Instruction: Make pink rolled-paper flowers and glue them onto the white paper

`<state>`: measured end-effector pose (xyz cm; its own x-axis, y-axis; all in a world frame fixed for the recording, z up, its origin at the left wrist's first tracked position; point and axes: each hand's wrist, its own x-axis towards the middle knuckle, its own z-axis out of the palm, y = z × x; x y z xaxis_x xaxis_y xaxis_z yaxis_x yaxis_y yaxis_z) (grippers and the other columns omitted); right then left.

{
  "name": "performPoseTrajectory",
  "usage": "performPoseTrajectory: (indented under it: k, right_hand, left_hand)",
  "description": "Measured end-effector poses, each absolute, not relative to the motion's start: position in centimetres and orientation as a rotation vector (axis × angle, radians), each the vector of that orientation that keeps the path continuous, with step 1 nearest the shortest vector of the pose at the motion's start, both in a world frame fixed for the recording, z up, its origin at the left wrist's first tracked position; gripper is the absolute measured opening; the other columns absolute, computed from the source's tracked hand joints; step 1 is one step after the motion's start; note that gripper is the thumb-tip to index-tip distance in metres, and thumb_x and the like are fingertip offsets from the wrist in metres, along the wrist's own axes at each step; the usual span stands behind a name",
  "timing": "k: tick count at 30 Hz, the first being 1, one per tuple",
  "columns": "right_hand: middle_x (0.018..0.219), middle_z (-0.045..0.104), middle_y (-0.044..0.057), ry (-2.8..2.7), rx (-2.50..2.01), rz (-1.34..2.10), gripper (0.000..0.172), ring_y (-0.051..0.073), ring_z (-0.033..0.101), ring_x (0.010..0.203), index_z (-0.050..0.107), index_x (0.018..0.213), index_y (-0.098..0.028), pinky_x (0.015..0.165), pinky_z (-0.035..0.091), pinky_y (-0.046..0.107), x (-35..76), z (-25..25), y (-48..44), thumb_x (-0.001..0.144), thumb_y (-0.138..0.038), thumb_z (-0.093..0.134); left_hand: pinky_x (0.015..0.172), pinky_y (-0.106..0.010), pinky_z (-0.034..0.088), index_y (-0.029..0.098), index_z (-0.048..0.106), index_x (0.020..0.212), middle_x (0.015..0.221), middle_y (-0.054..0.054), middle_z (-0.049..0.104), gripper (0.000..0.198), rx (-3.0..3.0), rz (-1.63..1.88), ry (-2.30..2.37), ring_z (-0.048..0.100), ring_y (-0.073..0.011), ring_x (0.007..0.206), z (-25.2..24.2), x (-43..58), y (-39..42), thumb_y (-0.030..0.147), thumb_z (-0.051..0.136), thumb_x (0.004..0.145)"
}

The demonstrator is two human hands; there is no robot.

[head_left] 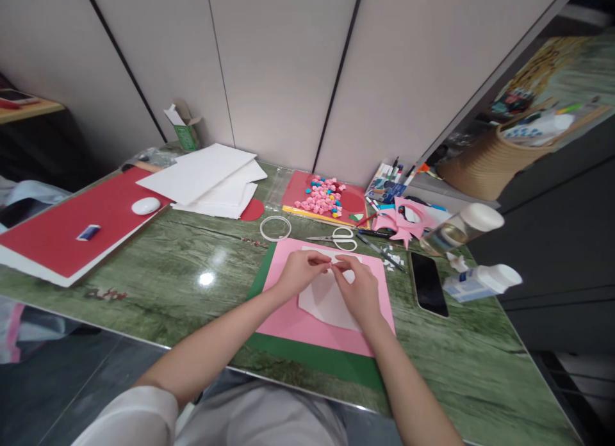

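My left hand (302, 273) and my right hand (359, 289) meet over the paper stack, their thumbs and forefingers pinched together on a tiny pink piece (330, 265). Its exact kind is too small to make out, and fingertips partly cover it. Below them lies a white sheet (319, 308) with an uneven lower edge, on a pink sheet (283, 321). A larger green sheet (317, 356) shows under the pink one. Just beyond my hands rest white-handled scissors (344, 239). Farther back, small folded pieces (324, 197), mostly pink with some blue and yellow, are heaped on red card.
Right of the sheets are a phone (429, 284), a white bottle (480, 283), a clear bottle (461, 228) and pink paper scraps (406, 220). A tape ring (275, 228), white sheets (202, 173) and a red board (52, 222) lie leftward. A wall panel (273, 68) bounds the back.
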<state>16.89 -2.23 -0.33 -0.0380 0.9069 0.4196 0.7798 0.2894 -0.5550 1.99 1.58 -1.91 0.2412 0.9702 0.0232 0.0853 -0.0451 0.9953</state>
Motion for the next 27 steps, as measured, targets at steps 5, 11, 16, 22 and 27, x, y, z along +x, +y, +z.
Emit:
performPoseTrajectory:
  k: [5,11,16,22,27]
  right_hand:
    - [0.077,0.067,0.0,-1.83,-1.542,0.204,0.018,0.018,0.06,0.078,0.056,0.097,-0.022,0.079,0.04,0.034,16.76,-0.5,-2.2,0.079,-0.024,0.054]
    - [0.078,0.066,0.0,-1.814,-1.559,0.194,0.017,0.017,0.059,0.078,0.056,0.095,-0.022,0.079,0.039,0.033,16.69,-0.4,-2.38,0.079,-0.023,0.051]
    - [0.072,0.063,0.0,-1.875,-1.629,0.111,0.008,0.016,0.057,0.071,0.057,0.078,-0.02,0.076,0.037,0.031,16.65,-0.11,-2.51,0.079,-0.025,0.051]
    - [0.072,0.062,0.001,-1.93,-1.651,0.106,0.012,0.016,0.055,0.071,0.059,0.075,-0.019,0.073,0.034,0.03,16.57,-0.03,-2.48,0.078,-0.027,0.051]
    - [0.07,0.061,0.001,-1.942,-1.666,0.098,0.012,0.016,0.054,0.071,0.059,0.074,-0.019,0.073,0.033,0.03,16.57,-0.12,-2.47,0.078,-0.026,0.051]
  left_hand:
    - [0.069,-0.024,0.049,0.019,0.07,0.081,0.081,-0.003,0.071,0.014,1.568,1.008,1.151,0.064,-0.0155,0.075,-1.47,1.92,1.29,0.018,0.061,0.07]
    - [0.071,-0.024,0.048,0.019,0.07,0.083,0.083,-0.003,0.071,0.014,1.66,1.003,1.16,0.064,-0.0157,0.076,-0.98,1.86,1.14,0.021,0.06,0.073]
    - [0.072,-0.023,0.049,0.02,0.07,0.083,0.082,-0.002,0.071,0.015,1.699,1.007,1.188,0.065,-0.0147,0.075,-1.08,1.84,1.18,0.018,0.06,0.072]
    - [0.074,-0.024,0.049,0.021,0.07,0.086,0.084,-0.001,0.071,0.017,1.802,1.041,1.184,0.064,-0.0135,0.075,-1.27,1.79,1.0,0.016,0.059,0.073]
    - [0.075,-0.025,0.048,0.023,0.069,0.09,0.088,-0.001,0.071,0.019,1.908,1.032,1.173,0.064,-0.0142,0.079,-1.45,1.76,0.94,0.017,0.058,0.075]
